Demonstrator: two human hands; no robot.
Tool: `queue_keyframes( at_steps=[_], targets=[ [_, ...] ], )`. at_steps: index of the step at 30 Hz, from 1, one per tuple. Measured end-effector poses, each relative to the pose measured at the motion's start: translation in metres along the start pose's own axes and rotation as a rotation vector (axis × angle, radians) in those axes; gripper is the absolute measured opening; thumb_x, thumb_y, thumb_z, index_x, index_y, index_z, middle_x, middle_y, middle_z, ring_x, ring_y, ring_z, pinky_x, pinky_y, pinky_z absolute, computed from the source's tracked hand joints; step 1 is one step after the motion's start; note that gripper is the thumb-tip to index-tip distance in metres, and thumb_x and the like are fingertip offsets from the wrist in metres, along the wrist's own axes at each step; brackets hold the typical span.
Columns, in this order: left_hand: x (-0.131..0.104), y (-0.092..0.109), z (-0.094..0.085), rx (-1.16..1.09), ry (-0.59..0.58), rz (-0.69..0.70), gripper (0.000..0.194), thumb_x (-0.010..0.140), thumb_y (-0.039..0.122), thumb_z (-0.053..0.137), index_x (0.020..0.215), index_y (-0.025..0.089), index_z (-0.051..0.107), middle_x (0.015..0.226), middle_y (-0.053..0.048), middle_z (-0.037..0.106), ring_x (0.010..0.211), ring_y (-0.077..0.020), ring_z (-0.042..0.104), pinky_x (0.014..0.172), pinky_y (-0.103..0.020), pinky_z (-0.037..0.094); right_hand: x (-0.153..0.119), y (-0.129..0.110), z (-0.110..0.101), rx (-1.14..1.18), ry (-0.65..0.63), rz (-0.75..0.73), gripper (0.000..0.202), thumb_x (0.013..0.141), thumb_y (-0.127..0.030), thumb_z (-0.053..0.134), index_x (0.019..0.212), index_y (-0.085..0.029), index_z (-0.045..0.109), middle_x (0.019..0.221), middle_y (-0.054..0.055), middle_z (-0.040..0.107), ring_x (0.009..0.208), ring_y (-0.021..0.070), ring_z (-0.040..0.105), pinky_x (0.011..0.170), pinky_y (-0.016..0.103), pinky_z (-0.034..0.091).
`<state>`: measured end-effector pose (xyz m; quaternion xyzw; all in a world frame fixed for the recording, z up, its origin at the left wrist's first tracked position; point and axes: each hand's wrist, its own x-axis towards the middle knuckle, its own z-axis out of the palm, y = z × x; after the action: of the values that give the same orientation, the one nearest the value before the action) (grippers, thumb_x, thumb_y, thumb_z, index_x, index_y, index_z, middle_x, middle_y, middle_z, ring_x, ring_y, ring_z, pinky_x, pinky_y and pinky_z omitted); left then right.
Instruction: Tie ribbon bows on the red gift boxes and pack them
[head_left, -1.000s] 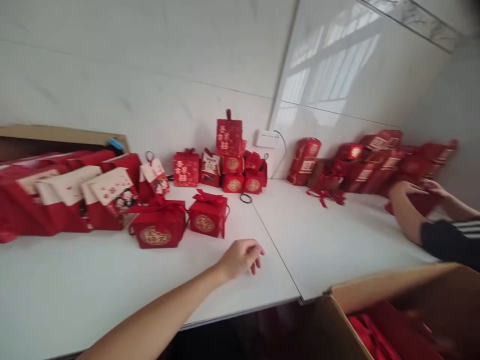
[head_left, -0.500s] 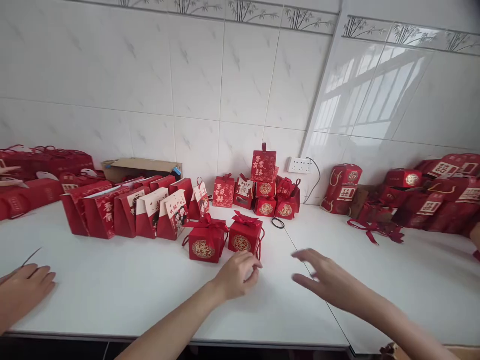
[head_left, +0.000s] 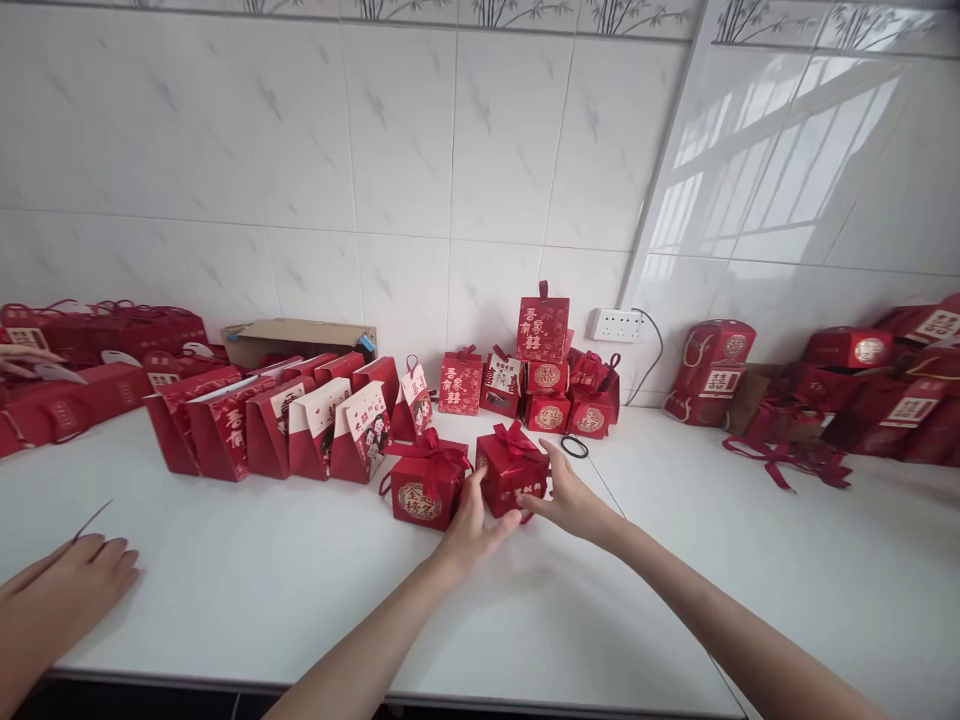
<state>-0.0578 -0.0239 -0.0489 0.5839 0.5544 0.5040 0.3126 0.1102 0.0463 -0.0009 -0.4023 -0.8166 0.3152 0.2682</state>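
Between my two hands stands a small red gift box (head_left: 501, 488) with a red ribbon bow on top. My left hand (head_left: 466, 528) is at its left side, thumb stretched out in front of it. My right hand (head_left: 571, 502) holds the right side, with its thumb across the front face. A second red gift box (head_left: 420, 490), bearing a round gold emblem and a bow, sits just left of my left hand. Behind the right hand lies a black ring (head_left: 574, 447) on the white table (head_left: 300, 590).
Several red and white paper gift bags (head_left: 360, 430) line up at left. More red boxes (head_left: 547, 378) are stacked near the wall socket (head_left: 618, 325). Loose ribbons (head_left: 787, 455) and red packages (head_left: 712, 375) lie at right. Another person's hand (head_left: 82, 585) rests at far left.
Both hands have come to the right-hand gift box, my right hand moving left onto it. The box has turned, so its front shows a different face. The view has shifted slightly.
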Motion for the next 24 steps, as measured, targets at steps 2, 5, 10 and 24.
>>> queue_keyframes(
  at_steps=[2,5,10,24],
  targets=[
    [0.004,0.002,0.0,-0.081,0.03,-0.052,0.075,0.079,0.05,0.052,0.137,0.016,0.02,0.143,-0.017,0.033,0.134,-0.028,0.029,0.109,-0.043,0.028,-0.015,-0.009,-0.002,0.036,-0.044,-0.044,0.08,0.075,-0.038,0.06,0.138,-0.02,0.014,0.13,0.016,0.04,0.114,0.0236,0.05,0.09,0.041,0.047],
    [0.008,0.005,-0.001,-0.124,0.091,-0.148,0.062,0.083,0.054,0.042,0.131,0.016,0.032,0.142,-0.015,0.037,0.135,-0.0272,0.027,0.109,-0.041,0.026,-0.034,-0.018,-0.011,0.199,-0.14,-0.075,0.066,0.083,-0.038,0.051,0.137,-0.022,0.017,0.102,0.008,0.058,0.092,0.0186,0.06,0.08,0.037,0.05],
    [0.01,0.012,0.0,-0.166,-0.034,-0.026,0.037,0.084,0.048,0.042,0.097,0.016,0.056,0.103,-0.007,0.065,0.104,-0.024,0.057,0.095,-0.036,0.041,-0.045,-0.01,-0.03,0.217,0.043,0.019,0.044,0.086,-0.046,0.042,0.121,-0.02,0.033,0.06,-0.006,0.051,0.057,0.0143,0.055,0.059,0.03,0.046],
    [0.01,0.039,-0.017,0.034,0.035,0.244,0.037,0.081,0.039,0.048,0.112,0.019,0.051,0.123,-0.008,0.054,0.12,-0.0211,0.047,0.102,-0.033,0.035,-0.054,0.005,-0.026,0.511,-0.175,0.224,0.05,0.076,-0.062,0.05,0.056,-0.018,0.041,0.048,-0.006,0.041,0.042,0.0065,0.044,0.044,0.022,0.035]
  ],
)
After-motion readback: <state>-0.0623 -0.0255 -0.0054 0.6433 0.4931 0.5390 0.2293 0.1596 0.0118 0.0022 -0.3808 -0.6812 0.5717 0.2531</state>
